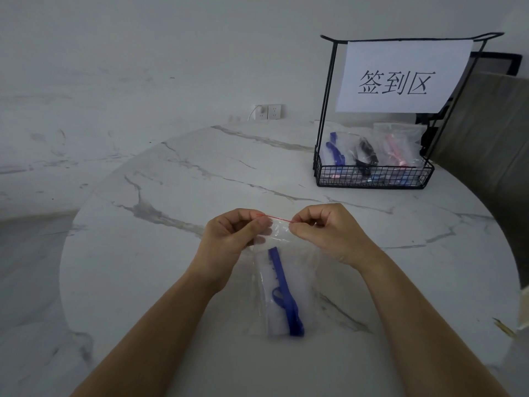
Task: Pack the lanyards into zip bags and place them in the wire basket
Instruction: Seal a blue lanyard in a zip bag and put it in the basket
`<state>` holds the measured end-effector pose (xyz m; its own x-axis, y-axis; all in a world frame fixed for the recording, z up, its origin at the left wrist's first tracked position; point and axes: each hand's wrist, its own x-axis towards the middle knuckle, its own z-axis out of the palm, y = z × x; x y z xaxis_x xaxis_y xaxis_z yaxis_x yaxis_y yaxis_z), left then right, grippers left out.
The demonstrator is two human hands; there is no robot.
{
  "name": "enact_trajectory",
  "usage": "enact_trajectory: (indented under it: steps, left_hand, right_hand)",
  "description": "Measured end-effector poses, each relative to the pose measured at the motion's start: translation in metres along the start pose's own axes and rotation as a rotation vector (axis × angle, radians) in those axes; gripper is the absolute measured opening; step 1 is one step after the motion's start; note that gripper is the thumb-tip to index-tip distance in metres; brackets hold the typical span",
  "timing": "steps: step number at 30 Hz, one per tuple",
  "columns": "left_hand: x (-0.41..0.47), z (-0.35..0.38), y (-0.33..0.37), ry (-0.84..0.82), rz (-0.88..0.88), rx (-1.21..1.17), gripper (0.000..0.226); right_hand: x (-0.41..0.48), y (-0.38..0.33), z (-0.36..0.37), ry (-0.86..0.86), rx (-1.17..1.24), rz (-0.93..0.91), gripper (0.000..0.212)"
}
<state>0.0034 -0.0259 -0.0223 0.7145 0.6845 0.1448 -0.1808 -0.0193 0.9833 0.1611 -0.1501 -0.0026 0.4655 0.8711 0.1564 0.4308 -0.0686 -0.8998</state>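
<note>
Zip bag (302, 282), pinch of both hands (233, 237) (329, 233)

L grip (234, 239), R grip (326, 233) pinch zip bag (303, 273) top; fingers curled.

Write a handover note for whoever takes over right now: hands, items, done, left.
Left hand and right hand: both pinch the top of the zip bag at its red seal line.
Blue lanyard is inside that bag, over the table.
Done: several filled bags sit in the wire basket, far right.
Left: finish the seal (cannot tell if closed), then put this bag in the basket.
</note>
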Motion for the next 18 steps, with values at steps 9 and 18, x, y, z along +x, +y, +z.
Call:
enact_trajectory:
  steps: [9,18]
  left_hand:
    - [0.0015,-0.0043,0.0026,0.043,-0.036,-0.070,0.027]
    - [0.0019,-0.0081,0.0053,0.069,-0.060,-0.124,0.021]
  right_hand:
    - [0.0004,0.0022,-0.0018,0.026,0.018,0.021,0.009]
    - [0.0015,0.0065,-0.0054,0.071,0.033,0.030,0.008]
